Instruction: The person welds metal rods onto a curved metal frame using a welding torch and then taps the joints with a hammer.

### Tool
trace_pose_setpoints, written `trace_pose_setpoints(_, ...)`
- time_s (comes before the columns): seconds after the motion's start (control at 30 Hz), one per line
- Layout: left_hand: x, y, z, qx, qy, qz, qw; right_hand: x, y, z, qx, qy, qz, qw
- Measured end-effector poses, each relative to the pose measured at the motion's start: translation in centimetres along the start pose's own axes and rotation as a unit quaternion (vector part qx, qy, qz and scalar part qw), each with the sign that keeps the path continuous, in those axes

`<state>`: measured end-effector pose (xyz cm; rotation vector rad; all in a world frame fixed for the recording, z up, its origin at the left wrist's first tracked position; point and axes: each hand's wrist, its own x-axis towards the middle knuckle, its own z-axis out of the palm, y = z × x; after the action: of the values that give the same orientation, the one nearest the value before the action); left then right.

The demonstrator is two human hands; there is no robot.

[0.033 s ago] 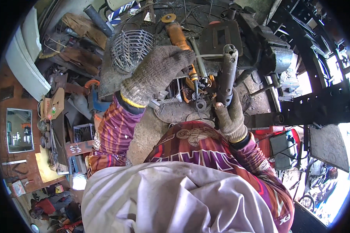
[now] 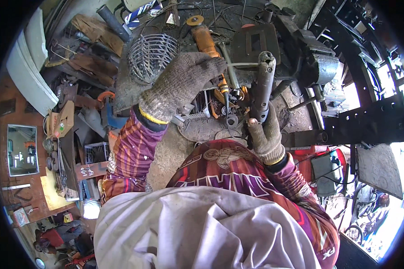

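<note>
Both my hands wear grey-brown knitted work gloves. My left hand [image 2: 179, 85] is closed in a pinch on a thin pale rod [image 2: 243, 64], which points right. The rod's far end meets the upper part of a grey metal tube [image 2: 261, 92]; whether it touches or enters the tube I cannot tell. Around the tube's lower end my right hand [image 2: 268, 140] is closed, with one fingertip showing bare through the glove. Holes pierce the tube's side, and its top end looks jagged. Just beyond my left hand lies an orange angle grinder [image 2: 204, 39] on the dark workbench [image 2: 184, 27].
A curved metal-bar grille [image 2: 152, 56] lies left of the grinder. Behind the tube is a dark shield with a rectangular window [image 2: 256, 44]. A heavy vise [image 2: 316, 62] stands at the right, near a drilled black beam [image 2: 363, 117]. Another person [image 2: 54, 237] is at the lower left.
</note>
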<state>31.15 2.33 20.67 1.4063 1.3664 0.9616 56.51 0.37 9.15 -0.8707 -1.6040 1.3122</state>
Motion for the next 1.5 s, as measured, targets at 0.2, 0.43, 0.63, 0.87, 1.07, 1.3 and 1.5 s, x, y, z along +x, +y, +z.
trace_pose_setpoints(0.2,1.0,-0.9,-2.0,0.160,-0.007,0.061,0.985,0.6,0.9,0.2,-0.015,-0.017,-0.036,0.999)
trace_pose_setpoints(0.43,-1.8,3.3,-8.3,0.333,0.280,0.259,0.862,1.1,1.1,-1.6,0.263,0.059,0.124,0.955)
trace_pose_setpoints(0.63,-5.8,-7.0,-7.9,0.046,0.543,0.180,0.819,1.3,1.5,-1.6,0.230,0.112,0.094,0.962)
trace_pose_setpoints(0.87,-5.8,-19.5,-1.3,0.315,0.418,0.128,0.842,2.5,0.9,-1.9,0.239,0.107,0.112,0.959)
trace_pose_setpoints(1.07,-2.6,-14.8,-0.8,0.493,0.148,-0.144,0.845,3.7,1.1,-0.3,0.198,0.114,0.046,0.972)
trace_pose_setpoints(1.3,-0.9,-18.0,-1.5,0.499,0.157,-0.136,0.841,6.0,2.4,0.6,0.124,0.117,0.050,0.984)
trace_pose_setpoints(1.5,-2.5,-16.0,-1.0,0.474,0.177,-0.110,0.855,8.7,2.6,3.1,-0.046,0.128,-0.003,0.991)
